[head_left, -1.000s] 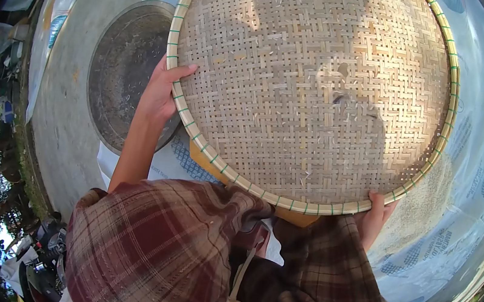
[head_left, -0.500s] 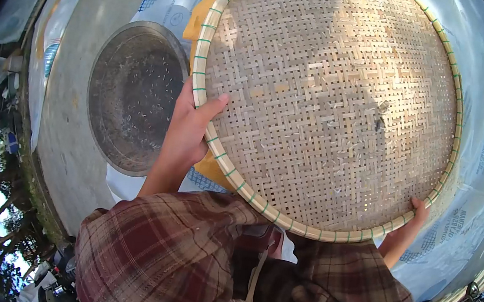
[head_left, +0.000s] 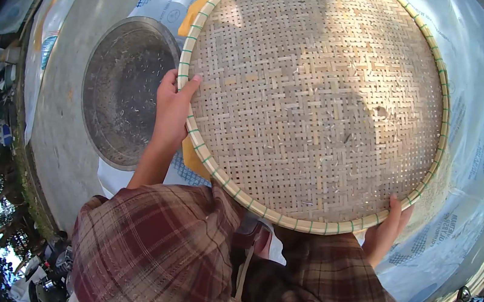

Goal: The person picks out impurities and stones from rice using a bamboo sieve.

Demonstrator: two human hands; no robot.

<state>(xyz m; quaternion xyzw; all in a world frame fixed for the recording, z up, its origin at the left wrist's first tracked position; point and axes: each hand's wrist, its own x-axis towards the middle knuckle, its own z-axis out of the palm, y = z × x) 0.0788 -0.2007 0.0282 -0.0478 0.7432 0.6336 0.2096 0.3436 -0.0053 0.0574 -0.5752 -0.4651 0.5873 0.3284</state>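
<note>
Here, a large round woven bamboo tray (head_left: 316, 99) filled most of the head camera's view, held out in front of the person and above the ground. Its pale rim, bound at intervals with green ties, ran in a full circle, so the tray had no long axis; it lay flat and open-side up, with only a few scraps of husk scattered over the weave.

The left hand (head_left: 172, 111) gripped the rim at about nine o'clock on the tray, thumb hooked over the top edge and fingers curled beneath, closed on the rim. The right hand (head_left: 386, 228) held the rim at about five o'clock, fingertips showing just over the edge and the rest hidden below, also closed on it. The two holds were not straight across from each other: the left sat level with the tray's middle, the right close in toward the body. The bulk of the tray therefore lay toward twelve o'clock from the right hand and toward three o'clock from the left, and neither hand was nearer than the other, as both touched it.

Just beyond the left hand, toward nine o'clock, a round metal basin (head_left: 124, 90) sat lower down on a printed plastic sheet (head_left: 480, 152), its edge partly under the tray's rim in this view. A pale heap of grain (head_left: 441, 189) showed on the sheet past the rim at four o'clock. Plaid sleeves (head_left: 155, 249) crossed the bottom of the view.
</note>
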